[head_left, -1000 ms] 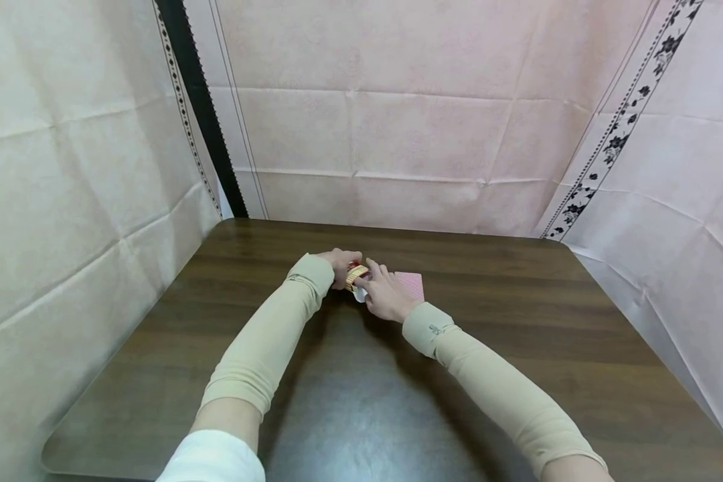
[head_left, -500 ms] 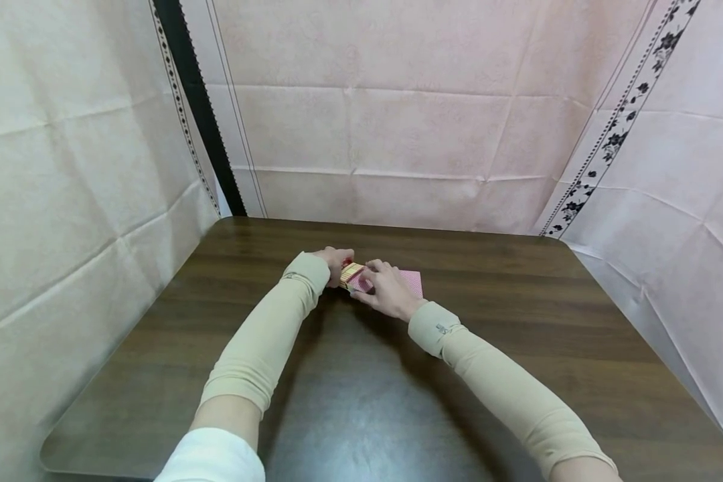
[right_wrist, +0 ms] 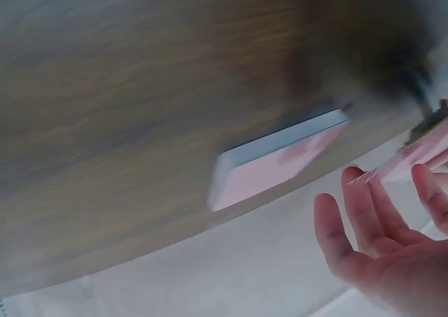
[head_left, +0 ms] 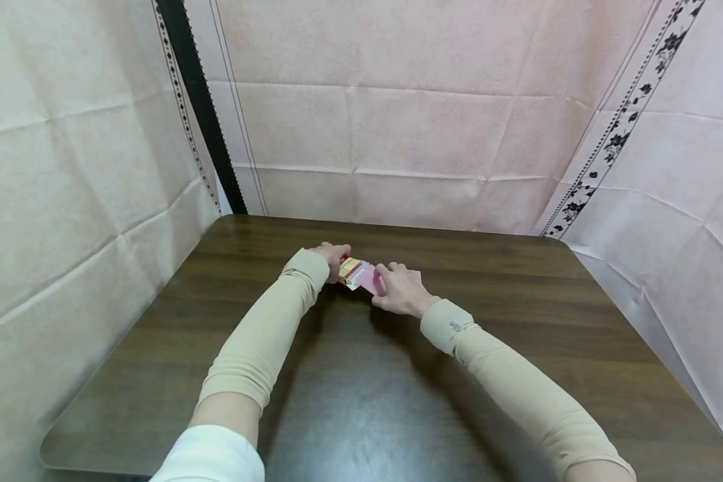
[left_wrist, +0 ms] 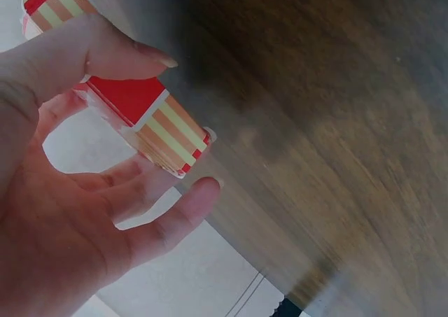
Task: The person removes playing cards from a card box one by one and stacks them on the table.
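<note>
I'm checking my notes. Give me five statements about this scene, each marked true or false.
1. The left hand grips a red-and-yellow striped cardboard box. True.
2. A pink-topped, white-sided rectangular block lies on the brown wooden table. True.
3. That block touches the left hand. False: they are apart.
4. The right hand holds a pink-patterned flat piece. True.
5. Both forearm sleeves are black. False: the fabric sleeves are pale cream.

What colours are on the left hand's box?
The box: red, with yellow and orange stripes; clearest in left wrist view.

Cardboard box [left_wrist: 133, 99], glossy wood-grain tabletop [head_left: 349, 415]
</note>
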Available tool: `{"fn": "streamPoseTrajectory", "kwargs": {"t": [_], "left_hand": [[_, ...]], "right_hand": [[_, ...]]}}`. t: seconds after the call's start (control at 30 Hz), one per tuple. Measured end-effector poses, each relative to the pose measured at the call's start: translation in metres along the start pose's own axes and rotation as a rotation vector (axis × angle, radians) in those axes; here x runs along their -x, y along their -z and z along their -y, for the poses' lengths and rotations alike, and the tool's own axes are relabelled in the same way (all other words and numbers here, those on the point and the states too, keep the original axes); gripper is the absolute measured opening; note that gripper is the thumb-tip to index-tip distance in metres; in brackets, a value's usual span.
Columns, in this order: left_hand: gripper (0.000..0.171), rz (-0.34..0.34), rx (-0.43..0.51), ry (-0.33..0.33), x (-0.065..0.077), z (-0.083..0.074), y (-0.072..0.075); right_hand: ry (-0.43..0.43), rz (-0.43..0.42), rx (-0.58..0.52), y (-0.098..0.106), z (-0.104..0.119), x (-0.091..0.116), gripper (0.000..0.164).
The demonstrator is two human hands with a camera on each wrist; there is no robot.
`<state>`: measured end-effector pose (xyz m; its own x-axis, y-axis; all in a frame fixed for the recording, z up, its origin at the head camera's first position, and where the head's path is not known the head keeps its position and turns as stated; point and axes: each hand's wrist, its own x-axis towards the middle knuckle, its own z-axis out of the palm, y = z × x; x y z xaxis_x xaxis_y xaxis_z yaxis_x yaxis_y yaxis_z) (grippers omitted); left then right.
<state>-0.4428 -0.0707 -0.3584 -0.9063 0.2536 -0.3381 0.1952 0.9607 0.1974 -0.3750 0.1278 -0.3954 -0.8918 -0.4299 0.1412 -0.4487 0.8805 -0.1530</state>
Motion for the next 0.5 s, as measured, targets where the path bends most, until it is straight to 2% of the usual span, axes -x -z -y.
{"fn": "streamPoseTrajectory", "kwargs": {"t": [0.1,0.27,0.37,0.5], "left_hand": [[0.064,-0.016,0.001,0.022,-0.005,0.004,-0.001],[0.064,-0.017,0.012,0.013,-0.01,0.005,-0.001],[0.063,-0.013,0.016,0.014,-0.01,0.005,-0.001],[0.062,-0.018,0.009,0.017,-0.007,0.002,0.0]], "right_hand": [[-0.07,-0.052,0.009,0.0,-0.011,0.002,0.05],[-0.277,-0.168,0.004,-0.004,-0.028,0.002,0.051],[-0.374,-0.174,0.004,-0.008,-0.033,0.0,0.053],[-0.436,-0.136,0.034,-0.013,-0.035,-0.001,0.056]]}}
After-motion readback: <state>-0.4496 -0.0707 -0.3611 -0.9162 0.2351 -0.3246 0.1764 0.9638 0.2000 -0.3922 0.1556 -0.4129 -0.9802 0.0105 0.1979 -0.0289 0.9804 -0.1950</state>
